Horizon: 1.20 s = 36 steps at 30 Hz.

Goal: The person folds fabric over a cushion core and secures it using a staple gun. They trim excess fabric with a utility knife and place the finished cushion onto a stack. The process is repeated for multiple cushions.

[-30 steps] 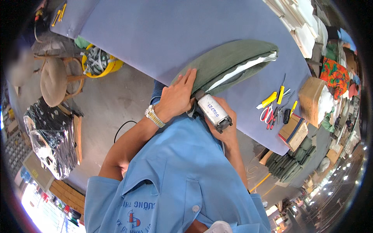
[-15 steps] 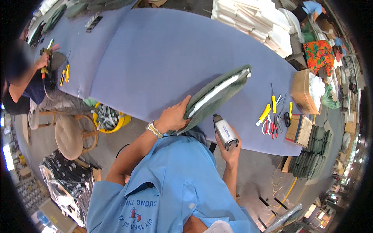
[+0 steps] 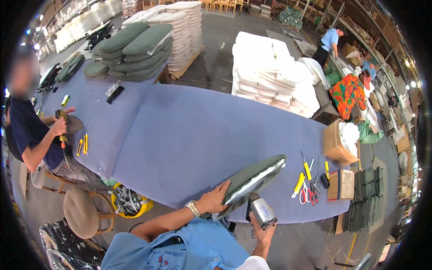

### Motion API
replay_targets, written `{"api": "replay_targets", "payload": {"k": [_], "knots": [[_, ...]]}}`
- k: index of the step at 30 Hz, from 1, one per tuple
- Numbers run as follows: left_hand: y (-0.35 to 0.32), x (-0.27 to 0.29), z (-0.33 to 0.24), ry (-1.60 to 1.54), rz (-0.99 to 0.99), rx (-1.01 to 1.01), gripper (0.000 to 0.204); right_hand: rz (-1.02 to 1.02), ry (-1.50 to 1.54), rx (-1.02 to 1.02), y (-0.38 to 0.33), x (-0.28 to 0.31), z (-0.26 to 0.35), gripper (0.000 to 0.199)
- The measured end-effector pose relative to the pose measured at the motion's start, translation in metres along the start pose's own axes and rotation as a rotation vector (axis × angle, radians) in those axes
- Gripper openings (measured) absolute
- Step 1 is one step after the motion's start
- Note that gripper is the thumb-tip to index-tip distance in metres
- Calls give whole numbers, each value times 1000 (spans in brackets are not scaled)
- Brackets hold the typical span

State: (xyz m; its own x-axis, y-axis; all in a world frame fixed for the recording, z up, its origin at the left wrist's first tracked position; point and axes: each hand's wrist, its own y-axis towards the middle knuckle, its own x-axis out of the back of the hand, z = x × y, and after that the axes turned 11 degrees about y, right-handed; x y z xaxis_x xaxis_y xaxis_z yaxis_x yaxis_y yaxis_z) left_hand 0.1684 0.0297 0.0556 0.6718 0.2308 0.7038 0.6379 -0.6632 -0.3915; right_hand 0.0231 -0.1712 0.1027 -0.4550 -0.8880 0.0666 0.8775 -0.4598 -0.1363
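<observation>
A long blue-grey table (image 3: 202, 130) spans a workshop, seen from above. Beyond the table's far edge rises a tall pile of white padded slabs (image 3: 261, 67); on the table's far left part lie stacked dark green cushions (image 3: 144, 54). At the table's left end is a co-worker (image 3: 33, 130) in a navy top, holding a tool. Off the table's near left edge stand a round padded stool (image 3: 80, 211) and a yellow bucket (image 3: 146, 208) filled with scraps. At the table's right end is an open cardboard box (image 3: 335, 146) with white stuffing. Over the table's near edge, a green cushion (image 3: 253, 174) tilts up on its side, a white layer showing along its open seam. The person's left hand (image 3: 216, 198), a metal watch (image 3: 192, 209) at its wrist, grips the cushion's near left end, thumb hidden. Also by the table's near edge, the right hand (image 3: 264, 230) is wrapped around a silver-bodied tool (image 3: 263, 212), its nose just beside the cushion; whether they touch cannot be told. On the table's right part lie red-handled scissors (image 3: 305, 194), a yellow cutter (image 3: 298, 182) and a yellow screwdriver (image 3: 308, 171).
</observation>
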Motion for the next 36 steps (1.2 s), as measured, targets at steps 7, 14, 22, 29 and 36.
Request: {"api": "replay_targets", "payload": {"k": [7,14,22,29,36], "knots": [[7,13,60,-540,217,-328,93,228,-345,334,38,-35,-5,51],[11,-18,85,-726,256,-264,88,168,-332,214,27,-27,-9,52],[11,-29,87,-723,218,-264,87,141,-280,186,24,-27,-21,52],[-4,-33,81,-481,1,-306,97,181,-141,172,31,-25,-64,54],[-32,-30,52,-256,-74,-186,100,24,-70,0,9,-41,-49,45]]}}
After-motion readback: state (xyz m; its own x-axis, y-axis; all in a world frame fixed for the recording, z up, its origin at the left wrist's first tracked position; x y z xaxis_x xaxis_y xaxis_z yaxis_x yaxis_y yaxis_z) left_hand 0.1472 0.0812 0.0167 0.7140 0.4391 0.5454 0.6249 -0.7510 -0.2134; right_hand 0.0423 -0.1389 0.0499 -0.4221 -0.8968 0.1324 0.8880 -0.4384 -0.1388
